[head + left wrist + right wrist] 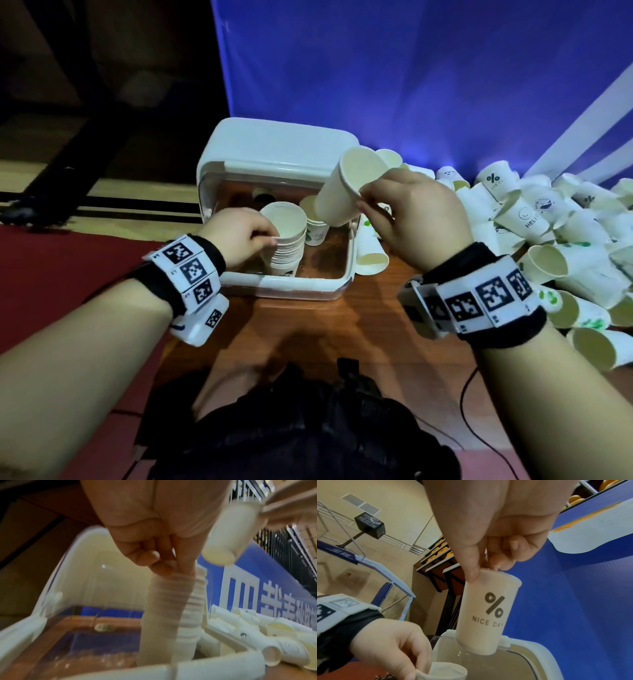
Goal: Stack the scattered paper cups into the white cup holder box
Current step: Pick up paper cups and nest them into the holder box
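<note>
The white cup holder box (pixel 337 289) stands open on the wooden table, its lid (pixel 274 144) tilted back. Inside it rises a tall stack of nested paper cups (pixel 286 240) (pixel 169 609); my left hand (pixel 239 236) pinches the stack's top rim (pixel 180 569). A shorter stack (pixel 317 229) stands behind it. My right hand (pixel 411 209) pinches the rim of a single paper cup (pixel 346 192), held tilted above the box. In the right wrist view this cup (pixel 488 609) shows a "% NICE DAY" print, with thumb and fingers (pixel 471 566) on its rim.
A big heap of scattered paper cups (pixel 548 240) fills the table to the right of the box, some lying against its right wall. A blue banner (pixel 411 85) hangs behind. A black cable (pixel 469 411) runs along the near table edge, and a dark bag (pixel 301 428) sits in my lap.
</note>
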